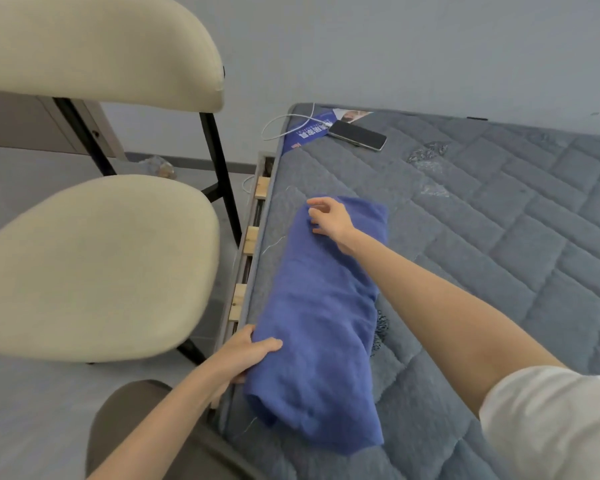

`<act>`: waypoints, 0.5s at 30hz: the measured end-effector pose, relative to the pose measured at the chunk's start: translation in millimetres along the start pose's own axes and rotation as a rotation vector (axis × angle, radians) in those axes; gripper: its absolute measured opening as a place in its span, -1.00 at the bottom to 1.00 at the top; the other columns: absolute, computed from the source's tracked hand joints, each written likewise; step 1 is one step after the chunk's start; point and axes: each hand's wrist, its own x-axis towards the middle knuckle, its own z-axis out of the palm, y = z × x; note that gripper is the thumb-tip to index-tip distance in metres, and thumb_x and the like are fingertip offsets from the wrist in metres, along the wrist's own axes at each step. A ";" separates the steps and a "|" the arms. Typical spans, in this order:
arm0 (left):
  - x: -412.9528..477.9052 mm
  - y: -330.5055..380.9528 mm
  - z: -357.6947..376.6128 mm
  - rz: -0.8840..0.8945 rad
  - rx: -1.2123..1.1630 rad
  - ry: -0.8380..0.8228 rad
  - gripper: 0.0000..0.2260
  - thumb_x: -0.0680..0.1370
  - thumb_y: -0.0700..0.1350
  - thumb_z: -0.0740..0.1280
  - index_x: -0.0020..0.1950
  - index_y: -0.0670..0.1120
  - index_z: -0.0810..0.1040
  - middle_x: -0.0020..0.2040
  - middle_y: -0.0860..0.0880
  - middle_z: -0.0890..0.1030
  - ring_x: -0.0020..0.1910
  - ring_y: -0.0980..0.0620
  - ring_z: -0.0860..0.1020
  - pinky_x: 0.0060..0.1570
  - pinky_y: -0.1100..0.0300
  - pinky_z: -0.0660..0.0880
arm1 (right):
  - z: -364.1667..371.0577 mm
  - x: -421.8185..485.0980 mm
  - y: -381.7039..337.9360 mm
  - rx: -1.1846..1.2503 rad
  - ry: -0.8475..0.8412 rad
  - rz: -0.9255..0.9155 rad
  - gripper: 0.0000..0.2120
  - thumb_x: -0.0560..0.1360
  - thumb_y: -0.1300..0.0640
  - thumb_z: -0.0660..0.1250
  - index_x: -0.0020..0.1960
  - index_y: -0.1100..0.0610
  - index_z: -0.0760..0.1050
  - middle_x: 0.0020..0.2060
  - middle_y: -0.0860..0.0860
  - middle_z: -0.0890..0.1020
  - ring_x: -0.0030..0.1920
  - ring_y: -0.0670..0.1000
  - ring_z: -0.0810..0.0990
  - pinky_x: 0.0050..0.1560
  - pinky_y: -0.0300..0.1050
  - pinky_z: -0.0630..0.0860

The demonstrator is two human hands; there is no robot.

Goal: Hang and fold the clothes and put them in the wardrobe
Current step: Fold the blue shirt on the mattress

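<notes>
Head view. The blue garment [321, 323] lay on the grey quilted mattress [506, 230], folded into a long narrow band close to the mattress's left edge. Its long axis ran from the near end, by the person's body, to the far end, roughly parallel with that edge.

The left hand [246, 355] held the band's left side toward the near end. The thumb lay across the top of the cloth and the fingers were curled beneath its edge.

The right hand [329, 220] reached across to the far end, fingers half-curled with the tips on or just above the cloth. Whether they had pinched the fabric could not be determined.

Each hand therefore served the end nearer to it, with the length of the band lying between them. Judgement: the next fold would probably bring the far end toward the near end along the long axis, so the right hand needs a firm hold first.

A cream chair [101, 268] stood just beside the bed. A phone [357, 135], a blue leaflet [307, 131] and a white cable [279, 121] lay at the far corner, well apart from the garment.
</notes>
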 end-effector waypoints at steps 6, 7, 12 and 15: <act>3.2 -3.5 -10.8 0.036 0.182 -0.056 -0.45 0.22 -0.09 0.58 0.14 -0.13 0.51 0.13 -0.09 0.61 0.08 -0.05 0.58 0.13 0.04 0.52 | -16.9 -31.8 16.2 -0.337 -0.070 -0.199 -0.70 0.58 0.26 0.19 0.28 0.14 0.50 0.25 0.00 0.56 0.26 -0.02 0.48 0.25 -0.27 0.34; 2.6 -3.7 -11.3 0.046 0.246 -0.016 -0.48 0.28 -0.11 0.56 0.17 -0.14 0.49 0.14 -0.09 0.59 0.09 -0.05 0.56 0.14 0.07 0.50 | -20.7 -37.5 21.0 -0.390 -0.099 -0.206 -0.69 0.58 0.26 0.20 0.30 0.14 0.49 0.25 0.00 0.56 0.27 -0.02 0.48 0.23 -0.32 0.31; -20.3 2.9 5.1 0.231 0.773 0.380 -0.53 0.42 0.03 0.41 0.17 -0.08 0.24 0.14 -0.06 0.37 0.11 -0.09 0.40 0.00 0.12 0.37 | -37.1 -67.5 38.5 -0.400 -0.052 -0.192 -0.68 0.55 0.32 0.20 0.27 0.17 0.50 0.21 0.01 0.58 0.24 -0.04 0.50 0.09 -0.44 0.29; -33.5 10.4 34.6 0.494 0.961 0.527 -0.54 0.45 0.14 0.35 0.21 -0.01 0.27 0.18 -0.04 0.25 0.20 -0.08 0.28 0.12 0.13 0.30 | -48.5 -79.6 47.5 -0.372 0.135 -0.152 -0.77 0.53 0.29 0.22 0.16 0.19 0.52 0.16 0.07 0.58 0.19 0.04 0.52 0.13 -0.23 0.40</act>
